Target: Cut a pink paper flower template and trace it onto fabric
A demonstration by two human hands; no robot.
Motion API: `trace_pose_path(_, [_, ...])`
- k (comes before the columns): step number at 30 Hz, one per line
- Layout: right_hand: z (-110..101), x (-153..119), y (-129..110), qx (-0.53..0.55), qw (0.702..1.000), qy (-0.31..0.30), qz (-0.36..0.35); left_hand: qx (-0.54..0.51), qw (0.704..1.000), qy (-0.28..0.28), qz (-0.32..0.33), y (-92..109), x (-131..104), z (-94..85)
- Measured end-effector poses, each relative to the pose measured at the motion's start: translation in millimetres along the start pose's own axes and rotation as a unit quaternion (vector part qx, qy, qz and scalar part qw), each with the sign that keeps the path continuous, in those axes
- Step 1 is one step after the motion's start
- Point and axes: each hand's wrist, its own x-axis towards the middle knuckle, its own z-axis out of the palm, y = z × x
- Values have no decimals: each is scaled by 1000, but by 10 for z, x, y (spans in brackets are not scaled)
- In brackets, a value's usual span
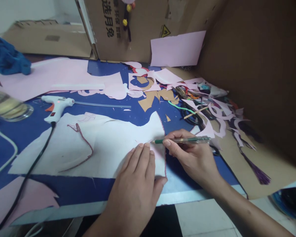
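Note:
A piece of white fabric [108, 141] with dark red stitching along its right edge lies flat on the blue tabletop. My left hand [138, 177] rests on its right part, fingers stretched out and pressed flat. In my right hand [189, 154] is a green pen [182, 140], pinched between thumb and fingers, its tip pointing left at the fabric just beyond my left fingertips. Faint pinkish lines show near the tip. A loose curve of dark red stitched thread [90, 146] lies on the fabric's left half.
A white glue gun [58, 106] with a black cord [36, 168] lies beyond the fabric; the cord crosses it. Pink sheets [71, 74], paper scraps [217, 112] and a purple tassel [258, 171] lie around. Cardboard walls [138, 33] stand behind and right. A glass jar [10, 107] is left.

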Motion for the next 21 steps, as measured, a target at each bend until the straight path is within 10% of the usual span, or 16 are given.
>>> trace_pose_path(21, [-15,17,4,-3,1000,15,13,-2,1000,-2,-6,1,-9,11])
